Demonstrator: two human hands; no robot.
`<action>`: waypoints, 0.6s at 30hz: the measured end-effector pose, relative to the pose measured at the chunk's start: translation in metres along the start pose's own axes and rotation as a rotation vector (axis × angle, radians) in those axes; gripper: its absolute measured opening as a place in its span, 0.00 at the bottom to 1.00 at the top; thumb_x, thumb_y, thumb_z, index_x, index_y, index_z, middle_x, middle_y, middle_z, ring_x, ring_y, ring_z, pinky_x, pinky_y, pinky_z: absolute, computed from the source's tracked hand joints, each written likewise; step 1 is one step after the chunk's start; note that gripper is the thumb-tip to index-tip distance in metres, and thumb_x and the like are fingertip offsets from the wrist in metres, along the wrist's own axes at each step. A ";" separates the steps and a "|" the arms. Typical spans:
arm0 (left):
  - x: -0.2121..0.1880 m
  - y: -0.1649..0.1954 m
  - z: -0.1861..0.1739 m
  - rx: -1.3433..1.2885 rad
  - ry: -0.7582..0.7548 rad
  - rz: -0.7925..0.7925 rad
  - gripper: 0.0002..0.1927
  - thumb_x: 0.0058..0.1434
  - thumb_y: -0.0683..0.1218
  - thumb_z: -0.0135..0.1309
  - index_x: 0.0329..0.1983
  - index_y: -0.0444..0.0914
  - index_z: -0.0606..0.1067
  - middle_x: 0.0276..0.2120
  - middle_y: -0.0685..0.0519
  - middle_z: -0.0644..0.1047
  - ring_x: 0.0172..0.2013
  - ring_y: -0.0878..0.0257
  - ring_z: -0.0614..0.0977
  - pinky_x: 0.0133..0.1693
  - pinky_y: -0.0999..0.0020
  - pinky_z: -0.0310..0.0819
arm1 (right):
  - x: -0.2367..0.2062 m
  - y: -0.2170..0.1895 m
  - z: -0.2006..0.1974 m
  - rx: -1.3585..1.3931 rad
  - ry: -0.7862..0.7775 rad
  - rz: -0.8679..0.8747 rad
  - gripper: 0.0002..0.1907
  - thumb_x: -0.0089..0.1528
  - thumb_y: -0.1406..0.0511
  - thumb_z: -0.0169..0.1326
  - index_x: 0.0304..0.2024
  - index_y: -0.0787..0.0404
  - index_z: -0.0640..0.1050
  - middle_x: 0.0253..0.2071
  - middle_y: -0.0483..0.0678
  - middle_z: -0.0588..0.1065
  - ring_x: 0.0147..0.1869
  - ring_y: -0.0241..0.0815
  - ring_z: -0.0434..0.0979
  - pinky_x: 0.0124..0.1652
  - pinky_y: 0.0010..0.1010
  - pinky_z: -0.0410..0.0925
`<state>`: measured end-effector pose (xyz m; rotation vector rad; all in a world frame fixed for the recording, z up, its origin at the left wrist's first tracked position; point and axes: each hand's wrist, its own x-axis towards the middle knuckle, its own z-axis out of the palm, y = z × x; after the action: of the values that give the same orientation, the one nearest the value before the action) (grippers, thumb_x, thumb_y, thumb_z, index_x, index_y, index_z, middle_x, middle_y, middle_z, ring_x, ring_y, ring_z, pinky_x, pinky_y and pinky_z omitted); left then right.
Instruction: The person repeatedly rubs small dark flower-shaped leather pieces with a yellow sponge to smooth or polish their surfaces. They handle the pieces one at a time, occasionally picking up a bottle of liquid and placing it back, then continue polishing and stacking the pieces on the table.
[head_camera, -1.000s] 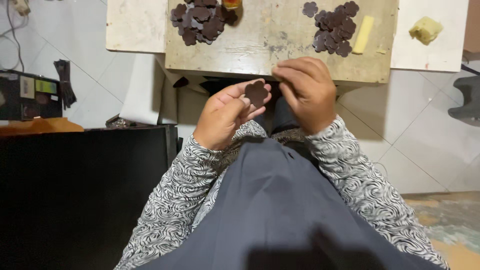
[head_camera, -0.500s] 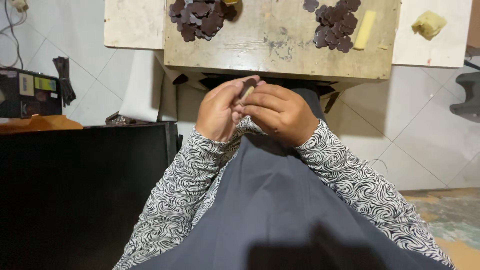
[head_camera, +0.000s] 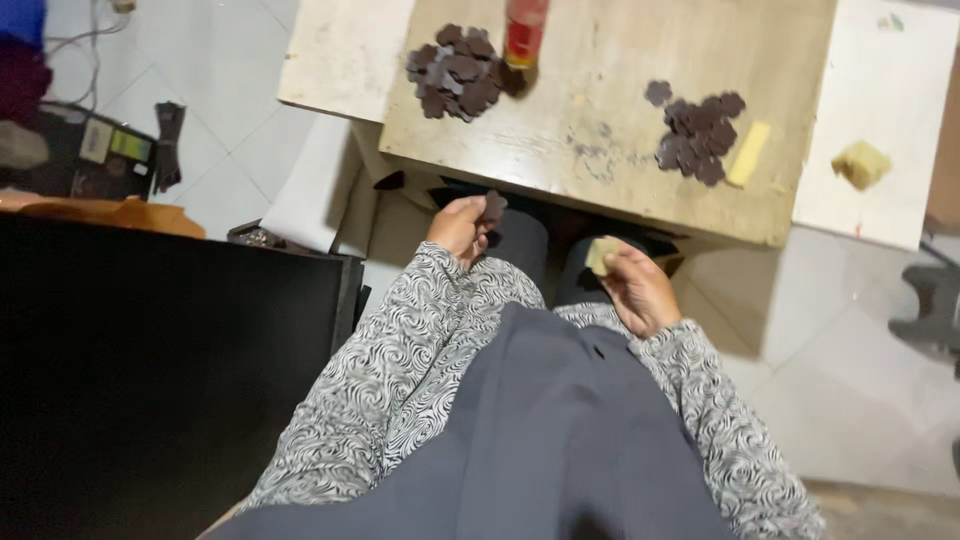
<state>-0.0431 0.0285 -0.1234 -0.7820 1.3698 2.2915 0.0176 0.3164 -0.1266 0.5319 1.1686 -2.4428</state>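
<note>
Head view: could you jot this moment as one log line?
left hand: holds dark flower-shaped piece | right hand: holds yellow block | wooden board: two dark piles

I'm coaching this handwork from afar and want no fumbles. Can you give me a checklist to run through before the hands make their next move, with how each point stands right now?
1. Left hand grips the dark flower-shaped piece: ok, pinched at the fingertips.
2. Right hand has the small yellow block: ok, held between thumb and fingers.
3. Hands apart, not in each other's way: ok.
4. Wooden board has free space between the left pile of dark pieces and the right pile of dark pieces: ok.
5. Red bottle stands clear of the left pile: not ok, right beside it.
6. Condition of the held piece's surface: cannot tell.
</note>
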 end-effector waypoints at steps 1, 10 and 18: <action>0.005 0.004 -0.003 -0.025 0.044 -0.004 0.13 0.70 0.47 0.48 0.53 0.36 0.74 0.36 0.52 0.81 0.25 0.71 0.77 0.21 0.79 0.67 | 0.003 0.001 -0.001 -0.072 -0.004 -0.022 0.17 0.64 0.72 0.53 0.56 0.67 0.74 0.47 0.48 0.79 0.47 0.38 0.80 0.50 0.28 0.74; 0.038 0.116 0.047 -0.157 0.185 0.191 0.29 0.70 0.55 0.44 0.67 0.34 0.60 0.52 0.40 0.76 0.40 0.58 0.79 0.35 0.68 0.75 | 0.002 -0.002 0.013 -0.144 -0.015 0.003 0.15 0.65 0.72 0.55 0.55 0.67 0.76 0.47 0.48 0.79 0.48 0.36 0.80 0.51 0.27 0.73; 0.031 0.020 0.069 1.054 0.359 0.866 0.35 0.61 0.51 0.59 0.70 0.39 0.63 0.69 0.41 0.65 0.69 0.45 0.64 0.69 0.42 0.58 | 0.004 -0.007 0.010 -0.092 -0.025 0.012 0.18 0.63 0.71 0.56 0.57 0.65 0.75 0.47 0.46 0.80 0.48 0.36 0.80 0.49 0.26 0.74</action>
<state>-0.0978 0.0807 -0.1033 -0.2228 3.0977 1.4015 0.0090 0.3116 -0.1186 0.4785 1.2568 -2.3656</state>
